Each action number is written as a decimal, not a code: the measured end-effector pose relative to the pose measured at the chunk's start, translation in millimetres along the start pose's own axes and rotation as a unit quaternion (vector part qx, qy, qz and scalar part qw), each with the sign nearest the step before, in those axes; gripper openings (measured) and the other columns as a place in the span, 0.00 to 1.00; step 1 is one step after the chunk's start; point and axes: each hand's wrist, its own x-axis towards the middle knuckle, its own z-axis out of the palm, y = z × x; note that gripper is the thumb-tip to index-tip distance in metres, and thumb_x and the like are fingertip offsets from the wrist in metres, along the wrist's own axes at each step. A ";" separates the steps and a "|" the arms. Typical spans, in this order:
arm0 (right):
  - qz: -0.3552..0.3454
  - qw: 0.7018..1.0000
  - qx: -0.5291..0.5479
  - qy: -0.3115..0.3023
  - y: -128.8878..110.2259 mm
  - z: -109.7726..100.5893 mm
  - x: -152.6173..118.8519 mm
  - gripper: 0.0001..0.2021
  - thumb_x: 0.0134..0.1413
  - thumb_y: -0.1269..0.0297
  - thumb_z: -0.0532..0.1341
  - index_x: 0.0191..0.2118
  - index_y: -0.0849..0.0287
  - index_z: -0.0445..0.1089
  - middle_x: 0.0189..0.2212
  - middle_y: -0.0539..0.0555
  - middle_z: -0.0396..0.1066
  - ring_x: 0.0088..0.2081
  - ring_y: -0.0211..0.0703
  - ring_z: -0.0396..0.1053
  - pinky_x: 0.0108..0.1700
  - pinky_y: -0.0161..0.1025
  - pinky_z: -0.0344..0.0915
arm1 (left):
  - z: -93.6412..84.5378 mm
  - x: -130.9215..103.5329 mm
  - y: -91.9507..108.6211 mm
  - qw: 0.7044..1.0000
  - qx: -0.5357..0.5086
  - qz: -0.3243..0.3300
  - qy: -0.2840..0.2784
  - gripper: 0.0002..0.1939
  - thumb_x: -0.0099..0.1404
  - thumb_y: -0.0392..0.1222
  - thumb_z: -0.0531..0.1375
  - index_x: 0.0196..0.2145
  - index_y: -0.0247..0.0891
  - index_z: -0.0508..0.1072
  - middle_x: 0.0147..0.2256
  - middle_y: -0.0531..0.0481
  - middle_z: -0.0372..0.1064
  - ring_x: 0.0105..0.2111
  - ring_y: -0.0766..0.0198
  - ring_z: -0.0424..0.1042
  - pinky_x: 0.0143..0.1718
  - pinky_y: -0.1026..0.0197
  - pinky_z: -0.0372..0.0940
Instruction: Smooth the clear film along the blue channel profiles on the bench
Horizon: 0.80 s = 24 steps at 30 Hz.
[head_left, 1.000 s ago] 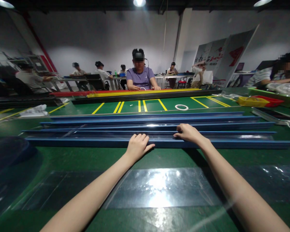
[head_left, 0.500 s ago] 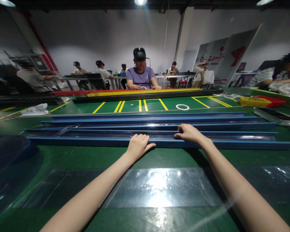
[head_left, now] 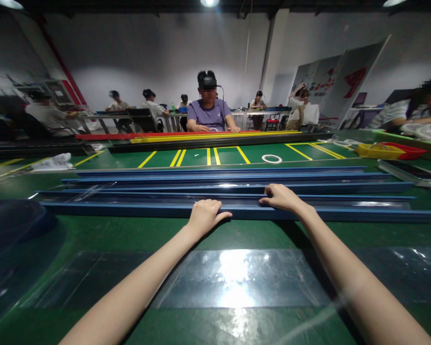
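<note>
A long blue plastic channel (head_left: pixel 129 208) lies crosswise in front of me, with clear plastic film (head_left: pixel 165 198) along its inside. My left hand (head_left: pixel 206 218) is closed over the channel's near wall, fingers inside and thumb stretched along the outer face. To its right, my right hand (head_left: pixel 283 197) curls over the same channel, thumb and bent fingers inside it near the far wall; its fingertips are partly hidden. More blue channels (head_left: pixel 326 184) lie just behind, roughly parallel. Between my forearms and the channel, a wide clear plastic sheet (head_left: pixel 190 278) lies flat on the green table.
A dark, glossy curved object (head_left: pixel 17 225) stands at the left. Beyond the channels are a white ring (head_left: pixel 272 159), crumpled white plastic (head_left: pixel 52 162), and yellow strips (head_left: pixel 215 136). A yellow tray (head_left: pixel 379 151) and a phone-like device (head_left: pixel 409 170) sit at the right. A co-worker (head_left: pixel 208 112) sits opposite.
</note>
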 end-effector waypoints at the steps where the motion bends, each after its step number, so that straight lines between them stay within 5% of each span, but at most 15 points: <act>1: 0.000 1.000 0.001 0.001 -0.3 -0.3 -0.2 0.13 0.43 0.53 0.57 0.27 0.59 0.65 0.29 0.57 0.70 0.31 0.44 0.66 0.28 0.34 0.55 | 0.1 0.1 -0.1 1.000 -0.001 -0.001 -0.002 0.24 0.59 0.60 0.48 0.21 0.36 0.66 0.21 0.49 0.67 0.24 0.64 0.66 0.25 0.64 0.51; 24: 0.002 1.000 -0.031 -0.007 -6.1 -4.1 -3.0 0.12 0.45 0.55 0.57 0.26 0.59 0.66 0.30 0.56 0.70 0.31 0.43 0.66 0.25 0.33 0.52 | 1.2 -4.4 2.9 0.999 0.031 0.008 0.032 0.22 0.61 0.58 0.47 0.28 0.36 0.67 0.24 0.50 0.67 0.26 0.64 0.65 0.27 0.62 0.50</act>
